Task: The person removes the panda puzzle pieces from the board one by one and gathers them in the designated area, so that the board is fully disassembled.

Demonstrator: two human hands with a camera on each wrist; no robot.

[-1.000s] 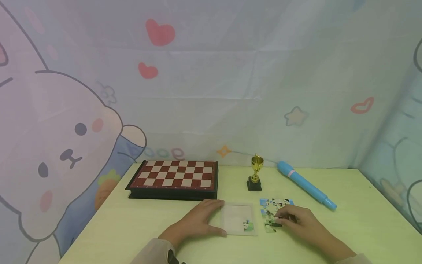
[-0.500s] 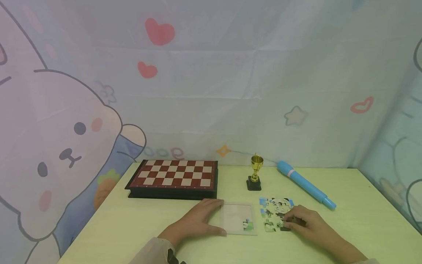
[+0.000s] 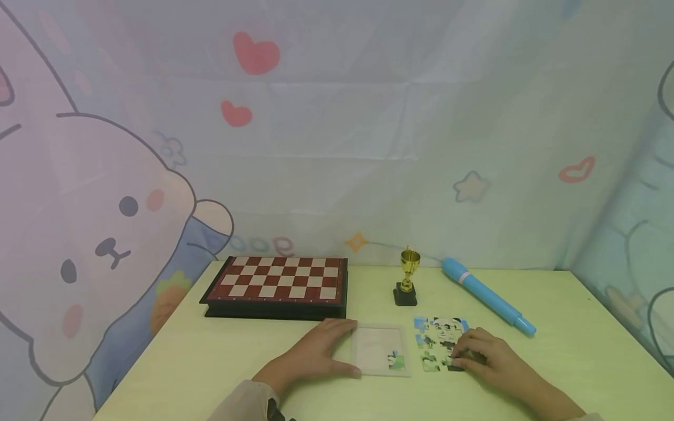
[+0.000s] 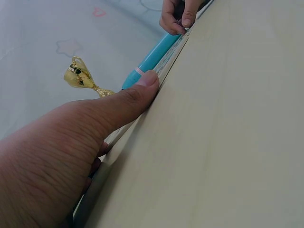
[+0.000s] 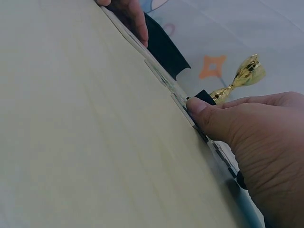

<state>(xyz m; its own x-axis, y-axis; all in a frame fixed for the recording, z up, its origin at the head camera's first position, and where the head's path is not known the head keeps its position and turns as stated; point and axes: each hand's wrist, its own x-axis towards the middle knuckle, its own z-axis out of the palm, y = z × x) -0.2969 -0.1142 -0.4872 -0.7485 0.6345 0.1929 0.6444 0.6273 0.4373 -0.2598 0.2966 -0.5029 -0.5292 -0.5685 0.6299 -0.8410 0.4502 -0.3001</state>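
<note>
The right hand [image 3: 487,355], low and right of centre in the head view, has its grip curled onto the right edge of the loose puzzle pieces [image 3: 437,344], fingertips pinching at a dark piece on the lower right of the cluster. In the right wrist view the thumb presses down at the near edge of those pieces, flat against the table [image 3: 210,362]; exactly which piece it holds is too small to tell. The pieces lie as a rough square patch showing blue, black and white, just right of the clear puzzle tray [image 3: 380,346].

The left hand [image 3: 316,354] lies low at the centre of the head view, its grip relaxed and flat, fingers straight along the tray's left edge and the thumb laid against its near corner, steadying it without curling around it. The tray is nearly bare, with one green and black piece seated in its lower right corner.

Above the tray, towards the middle of the frame, a small gold trophy [image 3: 408,285] stands upright on a black base. Right of it a blue pen-shaped toy [image 3: 487,295] lies slanting down to the right. At centre left a closed chessboard box [image 3: 279,285] sits flat near the table's far edge. A cartoon curtain [image 3: 105,204] with a bunny, hearts and stars fills the upper frame.
</note>
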